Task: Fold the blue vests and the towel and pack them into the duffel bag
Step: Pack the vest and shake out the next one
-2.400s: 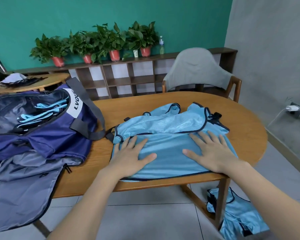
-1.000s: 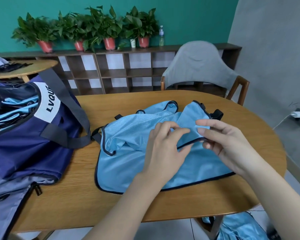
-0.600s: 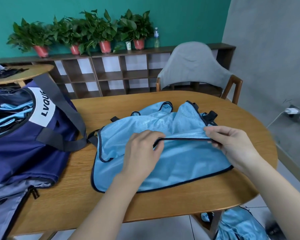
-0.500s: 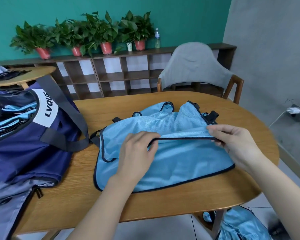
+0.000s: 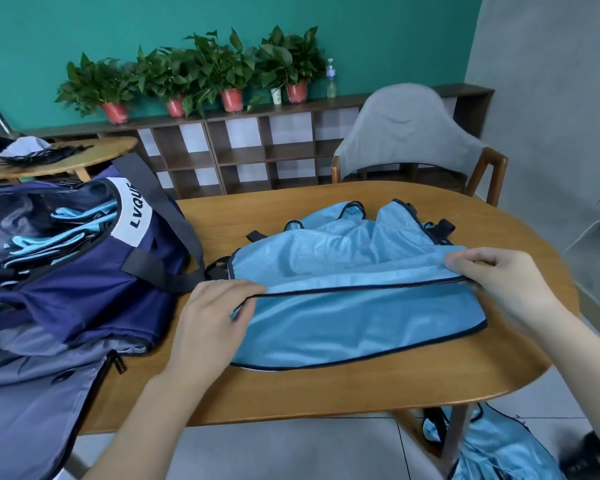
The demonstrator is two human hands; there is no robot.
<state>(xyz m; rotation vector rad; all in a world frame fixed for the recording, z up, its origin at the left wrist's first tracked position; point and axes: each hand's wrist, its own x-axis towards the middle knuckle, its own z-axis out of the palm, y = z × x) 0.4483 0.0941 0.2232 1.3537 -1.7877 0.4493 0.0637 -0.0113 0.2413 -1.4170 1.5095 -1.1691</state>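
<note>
I see a light blue vest lying on the wooden table. The table is my landmark. The vest sits in the middle of the table top, and it has a dark trim along its edges.

My left hand is at the left end of the vest. Its thumb and fingers pinch the dark trimmed edge of the top layer. My right hand is at the right end of the vest, and its fingers are curled and pinch the same edge. The edge runs in a tight line between my 2 hands, lifted a little above the lower layer of the vest.

The navy duffel bag stands on the left end of the table, just beside the vest. It is open at the top, and I can see more light blue cloth inside it. White letters show on the bag.

Another blue vest lies on the floor under the right end of the table.

A gray chair stands behind the table. Past it, 4 potted plants and a bottle sit on a low shelf along the green wall.
</note>
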